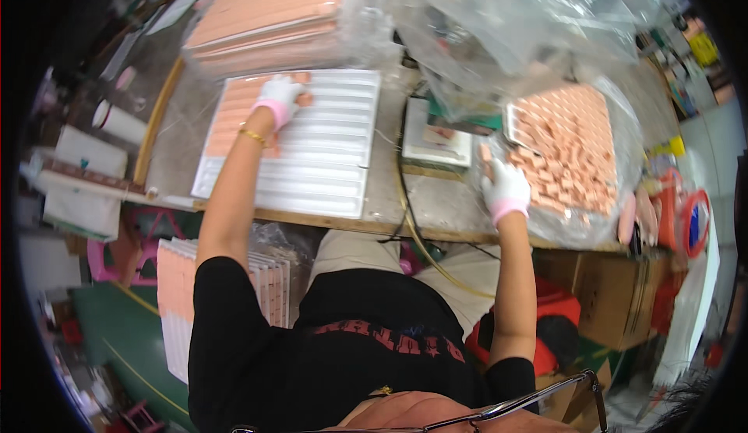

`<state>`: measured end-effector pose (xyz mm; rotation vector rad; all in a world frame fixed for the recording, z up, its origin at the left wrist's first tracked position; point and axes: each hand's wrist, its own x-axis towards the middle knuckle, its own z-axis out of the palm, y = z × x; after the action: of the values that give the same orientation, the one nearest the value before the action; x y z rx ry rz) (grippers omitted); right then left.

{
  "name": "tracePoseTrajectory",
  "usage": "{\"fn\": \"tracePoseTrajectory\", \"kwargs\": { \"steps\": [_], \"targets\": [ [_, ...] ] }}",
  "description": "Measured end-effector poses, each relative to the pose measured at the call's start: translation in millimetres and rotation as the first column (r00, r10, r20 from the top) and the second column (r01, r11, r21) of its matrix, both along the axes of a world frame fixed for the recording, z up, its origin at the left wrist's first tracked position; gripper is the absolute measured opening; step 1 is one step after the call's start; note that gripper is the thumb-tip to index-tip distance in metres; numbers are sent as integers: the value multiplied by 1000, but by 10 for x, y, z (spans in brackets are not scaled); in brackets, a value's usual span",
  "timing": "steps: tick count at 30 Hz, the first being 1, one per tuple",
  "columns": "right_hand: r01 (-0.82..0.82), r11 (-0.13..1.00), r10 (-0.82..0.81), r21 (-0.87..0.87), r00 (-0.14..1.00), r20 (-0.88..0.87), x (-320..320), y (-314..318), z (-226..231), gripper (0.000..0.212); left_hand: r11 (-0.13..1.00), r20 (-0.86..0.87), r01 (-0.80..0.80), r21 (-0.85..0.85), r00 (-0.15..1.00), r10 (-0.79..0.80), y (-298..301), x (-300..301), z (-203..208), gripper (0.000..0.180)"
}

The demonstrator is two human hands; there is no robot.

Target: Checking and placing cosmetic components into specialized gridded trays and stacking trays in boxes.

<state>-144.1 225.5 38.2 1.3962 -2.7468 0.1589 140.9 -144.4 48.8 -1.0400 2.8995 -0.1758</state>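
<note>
My left hand (280, 98), in a white glove with a pink cuff, is over a white ribbed tray (319, 176). Its fingers are bent, with a small pink block (305, 100) at the tips; blur hides the exact grip. Rows of pink blocks (226, 125) cover the tray's left part, while white grooves show on the right. My right hand (506, 187), gloved alike, pinches a pink block (486, 155) between thumb and fingers. Just beyond it lies a heap of loose pink blocks (565, 164) on clear plastic, against a patterned mass of similar blocks.
Plastic-wrapped stacks of pink sheets (273, 5) stand behind the tray. A small scale-like device (436, 141) sits between my hands, with a dark cable (400, 153) beside it. Clear plastic film (514, 12) hangs at the back. A red container (686, 215) is at the right edge.
</note>
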Motion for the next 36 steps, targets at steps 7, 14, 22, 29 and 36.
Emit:
{"fn": "tracePoseTrajectory", "kwargs": {
  "steps": [7, 14, 22, 29, 36],
  "targets": [
    [-61, 792, 295, -608, 910, 293, 85, 46, 149, 43, 979, -294, 126, 158, 953, -75, 208, -1, 147, 21],
    [-50, 768, 542, -639, 582, 606, 709, -386, 476, 38, 686, -685, 611, 395, 694, -224, 1520, -619, 396, 26],
    [-378, 701, 614, -604, 751, 242, 579, -244, 395, 37, 635, -694, 612, 471, 702, -162, 1896, -834, 275, 27],
    [-32, 739, 499, -673, 697, 515, 592, -272, 271, 26, 590, -710, 628, 507, 693, -127, 1849, -803, 277, 43],
    [-114, 832, 212, -544, 970, 121, -51, -522, 141, 22, 991, -207, -123, 43, 970, 129, 6, -277, 70, 37]
  ]
}}
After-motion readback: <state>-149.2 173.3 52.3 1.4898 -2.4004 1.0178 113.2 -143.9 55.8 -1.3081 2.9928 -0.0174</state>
